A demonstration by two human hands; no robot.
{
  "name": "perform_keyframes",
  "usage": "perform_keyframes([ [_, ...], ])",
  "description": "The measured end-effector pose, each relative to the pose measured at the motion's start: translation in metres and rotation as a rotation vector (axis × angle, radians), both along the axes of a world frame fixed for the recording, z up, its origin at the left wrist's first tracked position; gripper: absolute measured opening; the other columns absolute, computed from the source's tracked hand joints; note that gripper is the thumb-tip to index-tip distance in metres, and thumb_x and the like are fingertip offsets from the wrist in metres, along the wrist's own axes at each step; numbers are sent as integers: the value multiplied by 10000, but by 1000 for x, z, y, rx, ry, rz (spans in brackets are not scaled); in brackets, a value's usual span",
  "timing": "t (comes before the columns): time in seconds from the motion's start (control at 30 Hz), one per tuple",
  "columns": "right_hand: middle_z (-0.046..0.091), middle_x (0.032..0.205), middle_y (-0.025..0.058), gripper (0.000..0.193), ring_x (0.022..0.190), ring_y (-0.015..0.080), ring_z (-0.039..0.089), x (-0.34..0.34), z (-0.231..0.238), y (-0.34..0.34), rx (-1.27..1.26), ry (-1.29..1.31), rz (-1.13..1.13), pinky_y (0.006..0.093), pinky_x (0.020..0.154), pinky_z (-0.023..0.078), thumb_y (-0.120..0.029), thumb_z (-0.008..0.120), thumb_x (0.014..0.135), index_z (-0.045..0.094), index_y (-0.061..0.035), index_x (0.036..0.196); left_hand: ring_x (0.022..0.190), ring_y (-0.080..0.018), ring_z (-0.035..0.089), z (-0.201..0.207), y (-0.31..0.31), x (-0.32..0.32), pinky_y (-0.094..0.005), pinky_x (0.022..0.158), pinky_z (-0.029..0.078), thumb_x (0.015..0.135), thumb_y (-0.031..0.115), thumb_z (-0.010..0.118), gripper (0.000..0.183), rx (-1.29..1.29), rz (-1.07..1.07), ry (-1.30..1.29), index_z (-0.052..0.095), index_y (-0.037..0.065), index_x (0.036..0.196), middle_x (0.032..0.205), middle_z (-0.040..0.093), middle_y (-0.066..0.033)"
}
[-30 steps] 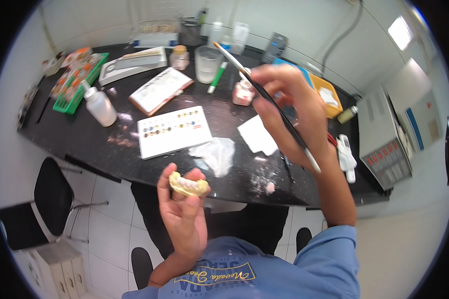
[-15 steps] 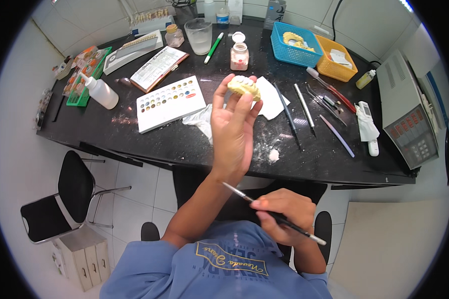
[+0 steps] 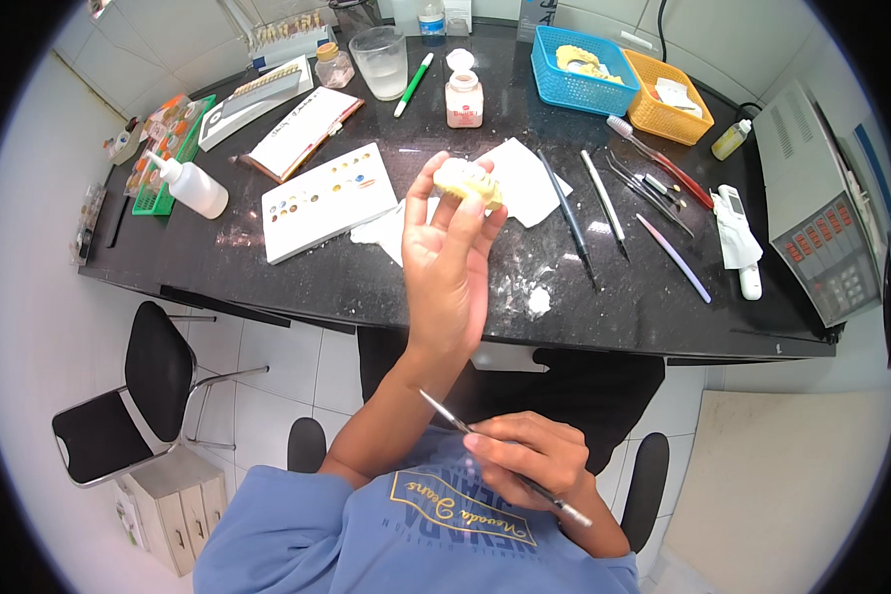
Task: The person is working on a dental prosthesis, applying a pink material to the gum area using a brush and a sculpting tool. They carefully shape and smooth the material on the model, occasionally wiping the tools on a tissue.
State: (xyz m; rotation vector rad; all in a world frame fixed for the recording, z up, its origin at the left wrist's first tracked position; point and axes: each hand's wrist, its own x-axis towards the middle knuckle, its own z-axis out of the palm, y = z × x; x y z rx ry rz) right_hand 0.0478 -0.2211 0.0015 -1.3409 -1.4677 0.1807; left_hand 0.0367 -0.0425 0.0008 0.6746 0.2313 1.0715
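Note:
My left hand (image 3: 447, 267) is raised over the near half of the black bench, palm toward me. Its thumb and fingertips pinch a yellow plaster dental model (image 3: 470, 183) with whitish teeth along its top. Lower down, in front of my shirt, my right hand (image 3: 535, 455) grips a thin brush (image 3: 445, 408) with a dark handle and pale end. The brush tip points up and left, close to my left forearm and apart from the model. Behind the left hand lie a crumpled white tissue (image 3: 381, 231) and a white paper sheet (image 3: 525, 183).
A white palette (image 3: 332, 213) with colored dabs and a white squeeze bottle (image 3: 196, 188) stand left. Farther back are an uncapped powder jar (image 3: 464, 104) and a glass of cloudy water (image 3: 380, 69). Several slim tools, including a dark-handled one (image 3: 569, 218), lie right, before a blue basket (image 3: 579, 84).
My right hand has moved left and a little down with the brush. The left hand and model sit slightly farther left; the whole view has shifted a little.

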Motion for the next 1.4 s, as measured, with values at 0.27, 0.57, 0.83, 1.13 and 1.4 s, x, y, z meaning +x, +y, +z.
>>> perform_keyframes([
  [0.27,638,676,53,87,544,157,607,28,-29,-42,-6,126,-298,235,485,473,-81,736,789,656,-48,788,1156,-200,540,1,-5,-22,-351,989,471,864,73,658,674,26,-101,103,276,71,1419,1301,487,-191],
  [0.57,569,555,64,258,425,160,507,6,-37,-32,-233,60,-120,263,396,354,-162,777,777,603,-41,629,1157,-193,543,1,5,-31,-355,1004,453,859,19,640,663,-1,-260,104,285,66,1418,1267,521,-170],
  [0.83,608,801,104,149,573,192,591,16,33,12,-497,484,161,273,509,446,-103,682,845,594,-25,936,1157,-176,515,-6,3,-19,-349,978,442,851,13,635,649,-21,-227,93,321,83,1416,1245,517,-106],
  [1.13,617,747,182,193,792,345,640,-42,103,114,-212,-199,836,439,635,506,-178,608,806,596,14,798,1241,-183,445,-23,20,-23,-353,1033,378,950,139,536,573,165,-181,155,282,86,1461,1407,443,-77],
  [1.4,620,747,177,172,764,354,631,-123,110,122,109,-7,805,462,635,498,-170,552,845,608,-8,840,1253,-178,440,-10,6,-20,-351,1026,392,947,134,529,579,82,-226,135,274,83,1464,1417,437,-75],
])
